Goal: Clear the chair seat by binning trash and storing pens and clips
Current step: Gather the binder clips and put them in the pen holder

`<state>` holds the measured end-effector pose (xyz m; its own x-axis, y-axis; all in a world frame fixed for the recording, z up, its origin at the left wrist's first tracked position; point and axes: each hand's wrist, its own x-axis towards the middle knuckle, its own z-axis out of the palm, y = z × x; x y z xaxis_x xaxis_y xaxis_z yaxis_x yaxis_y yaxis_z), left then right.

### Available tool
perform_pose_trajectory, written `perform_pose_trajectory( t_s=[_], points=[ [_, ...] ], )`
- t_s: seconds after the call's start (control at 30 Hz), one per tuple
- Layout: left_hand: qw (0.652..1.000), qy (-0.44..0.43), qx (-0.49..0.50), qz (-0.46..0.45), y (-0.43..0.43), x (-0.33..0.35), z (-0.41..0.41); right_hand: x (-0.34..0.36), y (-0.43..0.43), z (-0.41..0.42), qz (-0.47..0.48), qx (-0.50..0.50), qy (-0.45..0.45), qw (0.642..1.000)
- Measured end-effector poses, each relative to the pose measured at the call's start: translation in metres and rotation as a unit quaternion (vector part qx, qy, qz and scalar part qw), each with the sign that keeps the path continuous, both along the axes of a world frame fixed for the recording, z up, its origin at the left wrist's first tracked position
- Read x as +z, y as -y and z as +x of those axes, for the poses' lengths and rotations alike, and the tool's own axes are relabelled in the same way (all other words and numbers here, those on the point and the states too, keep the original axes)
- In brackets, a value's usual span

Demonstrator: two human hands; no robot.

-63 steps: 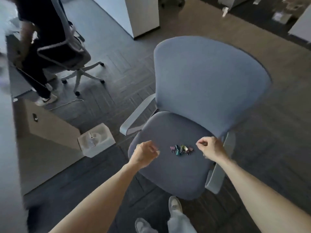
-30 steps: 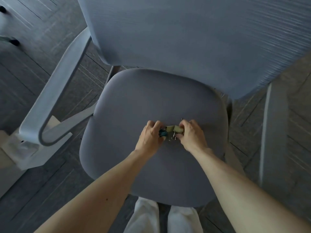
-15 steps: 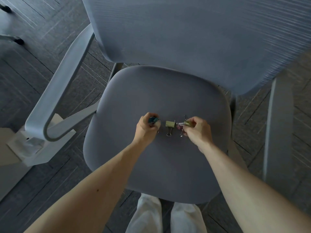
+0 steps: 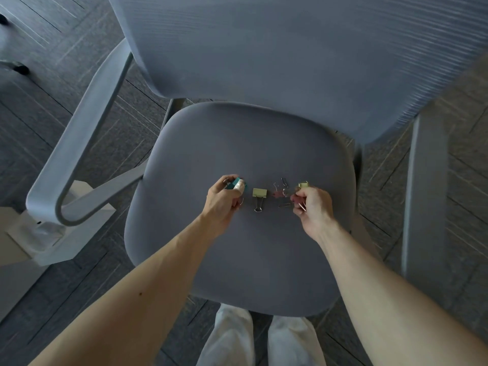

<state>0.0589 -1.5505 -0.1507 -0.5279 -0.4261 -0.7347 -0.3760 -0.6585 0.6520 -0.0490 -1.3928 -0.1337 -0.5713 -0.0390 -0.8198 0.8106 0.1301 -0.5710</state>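
Head view, left hand pinched shut on a teal clip, right hand closed on a yellow clip and pink clip; another yellow clip lay between them on the chair seat, paper clips at its 3 o'clock

**Bare arms, pale trousers**

A person's two forearms are uncovered, no sleeves in view; the left hand and right hand wear nothing. Below the forearms, light, whitish loose trousers cover both legs.
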Motion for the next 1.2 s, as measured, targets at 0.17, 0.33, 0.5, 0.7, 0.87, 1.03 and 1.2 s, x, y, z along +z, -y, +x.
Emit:
perform_pose_trajectory(
  t_s=[0.17, 0.33, 0.5, 0.7, 0.87, 1.03, 1.2],
  points=[
    [0.999, 0.003, 0.004, 0.039, 0.001, 0.006, -0.002, -0.002, 0.0, 0.001, -0.054, -0.043, 0.062, 0.996],
    [0.998, 0.022, -0.029, 0.052, 0.003, 0.01, -0.007, 0.006, 0.0, -0.002, -0.119, -0.059, 0.089, 0.987],
    [0.997, 0.026, -0.041, 0.056, 0.006, 0.005, -0.009, 0.008, 0.005, -0.01, -0.072, -0.034, 0.073, 0.994],
    [0.999, 0.041, -0.033, 0.005, 0.006, 0.007, -0.012, 0.005, 0.005, -0.013, -0.056, -0.007, 0.062, 0.997],
    [0.984, 0.079, -0.116, -0.112, 0.006, 0.002, -0.013, 0.005, 0.007, -0.015, -0.018, 0.044, 0.052, 0.998],
    [0.894, 0.114, -0.285, -0.326, 0.0, 0.005, -0.017, 0.008, 0.008, -0.017, 0.023, 0.171, 0.004, 0.985],
    [0.805, 0.102, -0.404, -0.423, -0.002, -0.007, -0.013, 0.007, 0.007, -0.015, 0.114, 0.294, -0.051, 0.948]
  ],
)
